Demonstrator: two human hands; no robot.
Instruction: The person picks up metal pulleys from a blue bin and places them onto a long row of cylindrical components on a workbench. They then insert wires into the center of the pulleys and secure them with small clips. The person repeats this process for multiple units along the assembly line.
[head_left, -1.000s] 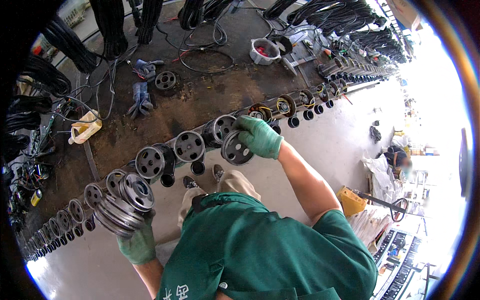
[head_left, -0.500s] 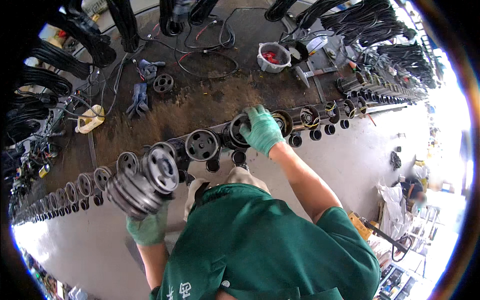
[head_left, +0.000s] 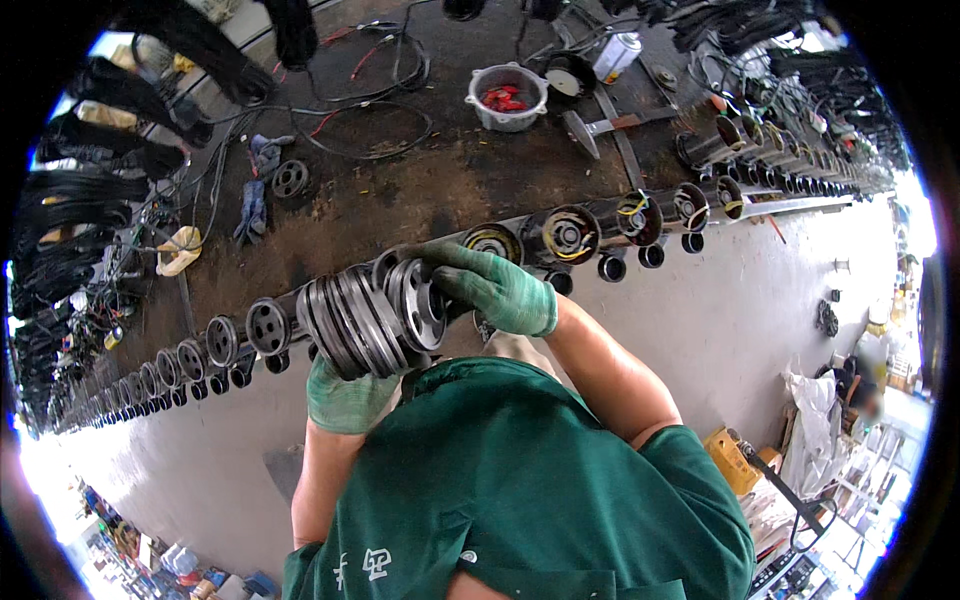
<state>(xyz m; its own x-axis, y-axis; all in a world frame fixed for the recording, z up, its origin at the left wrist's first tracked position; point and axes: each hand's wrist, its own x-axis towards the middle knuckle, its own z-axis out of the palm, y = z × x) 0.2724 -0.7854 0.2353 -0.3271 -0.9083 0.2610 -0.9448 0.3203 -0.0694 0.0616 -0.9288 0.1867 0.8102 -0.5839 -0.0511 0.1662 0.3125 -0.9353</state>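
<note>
A stack of round grey metal end covers (head_left: 345, 325) rests on its side in my left hand (head_left: 345, 397). That hand is closed under the stack, its green glove bearing it from below. My right hand (head_left: 505, 290), also gloved, has its fingers over the end cover (head_left: 425, 303) at the stack's right end. The stack hangs in front of a row of dark cylindrical housings along the bench edge. To the left, covers with holes sit on the housings, such as one cover (head_left: 268, 327). Right of my hand, an open housing (head_left: 571, 235) shows yellow wires inside.
On the dark bench (head_left: 400, 190) stand a grey pot (head_left: 507, 97) with red pieces and a spray can (head_left: 617, 58). A loose cover (head_left: 291, 179) lies beside blue-grey gloves (head_left: 252, 205). Black cable bundles (head_left: 200, 40) line the far side. A yellow crate (head_left: 733, 460) stands at right.
My right hand has left a covered housing in the row and come to the stack's end cover. My left hand has brought the stack up and right. The view has shifted along the bench.
</note>
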